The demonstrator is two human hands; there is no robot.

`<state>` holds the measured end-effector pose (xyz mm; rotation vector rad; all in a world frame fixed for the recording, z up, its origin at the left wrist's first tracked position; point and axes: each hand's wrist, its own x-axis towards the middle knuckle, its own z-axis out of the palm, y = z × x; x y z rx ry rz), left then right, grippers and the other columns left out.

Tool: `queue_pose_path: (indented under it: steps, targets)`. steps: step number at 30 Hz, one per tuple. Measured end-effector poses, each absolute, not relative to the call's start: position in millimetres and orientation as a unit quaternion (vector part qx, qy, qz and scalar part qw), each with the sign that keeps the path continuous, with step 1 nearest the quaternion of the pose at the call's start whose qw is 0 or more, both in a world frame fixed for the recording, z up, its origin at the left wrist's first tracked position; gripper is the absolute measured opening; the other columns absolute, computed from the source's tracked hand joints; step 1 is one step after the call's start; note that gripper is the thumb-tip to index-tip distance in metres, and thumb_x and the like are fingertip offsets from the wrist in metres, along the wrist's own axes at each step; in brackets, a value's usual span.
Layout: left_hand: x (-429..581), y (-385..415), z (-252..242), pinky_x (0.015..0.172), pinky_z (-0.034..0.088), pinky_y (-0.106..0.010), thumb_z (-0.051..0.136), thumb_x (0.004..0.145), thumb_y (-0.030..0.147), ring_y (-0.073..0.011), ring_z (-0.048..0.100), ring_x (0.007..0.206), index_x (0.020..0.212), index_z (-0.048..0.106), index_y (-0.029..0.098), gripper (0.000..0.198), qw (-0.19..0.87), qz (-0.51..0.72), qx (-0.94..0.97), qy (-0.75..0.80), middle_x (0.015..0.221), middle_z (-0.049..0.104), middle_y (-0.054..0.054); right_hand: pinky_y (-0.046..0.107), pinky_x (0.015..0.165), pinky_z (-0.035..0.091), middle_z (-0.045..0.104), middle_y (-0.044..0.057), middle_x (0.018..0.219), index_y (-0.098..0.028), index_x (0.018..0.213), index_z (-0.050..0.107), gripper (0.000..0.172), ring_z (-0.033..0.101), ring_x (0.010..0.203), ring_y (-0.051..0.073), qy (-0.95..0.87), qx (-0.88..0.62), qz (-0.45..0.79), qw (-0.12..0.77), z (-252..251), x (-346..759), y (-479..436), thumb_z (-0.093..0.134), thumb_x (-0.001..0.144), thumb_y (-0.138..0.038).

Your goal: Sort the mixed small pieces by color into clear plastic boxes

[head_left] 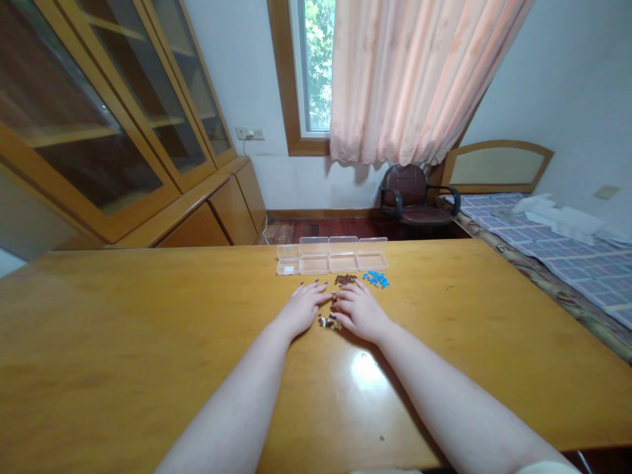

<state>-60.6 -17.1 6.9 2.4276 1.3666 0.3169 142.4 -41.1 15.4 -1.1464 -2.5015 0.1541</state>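
Note:
My left hand (302, 309) lies low over the table with its fingers stretched out, its index finger pointing at the small pieces between both hands. My right hand (364, 311) is spread, its thumb at the edge of a small mixed pile of brown and pale gold pieces (326, 322). Beyond my right fingertips sits a heap of small brown pieces (344, 280). To its right is a scatter of small blue pieces (377, 279). Behind them stands a row of clear plastic boxes (315, 270) with lids raised. What lies under my fingers is partly hidden.
The yellow wooden table (123, 342) extends widely to both sides, its far edge just behind the boxes. Past it are a dark red armchair (412, 197), a bed (557, 243) at right and a glass-door cabinet (143, 112) at left.

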Motion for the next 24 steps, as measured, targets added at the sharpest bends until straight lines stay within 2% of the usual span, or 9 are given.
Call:
queue_pose_path:
  steps: [4,6,9,13,17,21,24]
  targets:
    - [-53,-22,6,0.115,0.014,-0.048,0.039,0.086,0.014,-0.0199,0.029,0.137,0.134,0.047,0.031,0.051,0.172,0.101,0.867,0.457,0.145,0.041,-0.001,0.040,0.102,0.027,0.068,0.006,0.089,-0.020,0.087,0.070,0.030,0.054,0.092,0.020,-0.859,-0.459,0.038,0.223,15,146,-38,0.045,0.093,-0.034]
    - [-50,-24,4,0.115,0.010,-0.049,0.040,0.087,0.017,-0.0200,0.029,0.138,0.135,0.046,0.030,0.050,0.173,0.099,0.869,0.453,0.144,0.043,-0.001,0.038,0.097,0.031,0.067,0.007,0.084,-0.019,0.084,0.070,0.034,0.054,0.088,0.020,-0.843,-0.486,0.031,0.227,13,149,-35,0.042,0.094,-0.034]
    - [-48,-25,4,0.115,0.011,-0.050,0.040,0.085,0.015,-0.0207,0.033,0.136,0.131,0.051,0.027,0.048,0.165,0.101,0.864,0.465,0.139,0.049,-0.003,0.038,0.094,0.032,0.067,0.008,0.084,-0.018,0.084,0.070,0.036,0.053,0.089,0.021,-0.834,-0.499,0.031,0.231,11,152,-32,0.041,0.094,-0.035]
    - [-50,-24,8,0.113,0.016,-0.051,0.043,0.082,0.012,-0.0224,0.042,0.129,0.117,0.063,0.026,0.043,0.134,0.117,0.855,0.486,0.128,0.060,-0.005,0.039,0.097,0.031,0.068,0.007,0.095,-0.019,0.093,0.070,0.030,0.053,0.096,0.021,-0.860,-0.452,0.054,0.230,14,151,-33,0.045,0.093,-0.036]
    - [-52,-23,13,0.110,0.025,-0.047,0.044,0.081,0.013,-0.0216,0.058,0.110,0.101,0.071,0.025,0.035,0.122,0.128,0.835,0.520,0.109,0.069,-0.006,0.044,0.106,0.022,0.066,0.004,0.112,-0.025,0.100,0.070,0.025,0.048,0.112,0.022,-0.892,-0.404,0.081,0.187,15,150,-35,0.049,0.091,-0.036]
    - [-54,-20,13,0.100,0.040,-0.038,0.045,0.081,0.014,-0.0201,0.062,0.099,0.101,0.071,0.023,0.034,0.145,0.148,0.818,0.536,0.103,0.071,-0.006,0.055,0.109,0.010,0.055,0.005,0.132,-0.027,0.117,0.063,0.032,0.033,0.130,0.028,-0.877,-0.451,0.078,0.145,12,151,-33,0.049,0.091,-0.039]
    - [-56,-15,6,0.097,0.044,-0.033,0.045,0.080,0.013,-0.0193,0.061,0.102,0.101,0.071,0.020,0.034,0.195,0.191,0.781,0.561,0.106,0.070,-0.006,0.056,0.110,0.010,0.047,0.006,0.140,-0.028,0.124,0.058,0.038,0.026,0.134,0.029,-0.875,-0.459,0.078,0.134,13,151,-34,0.049,0.090,-0.040]
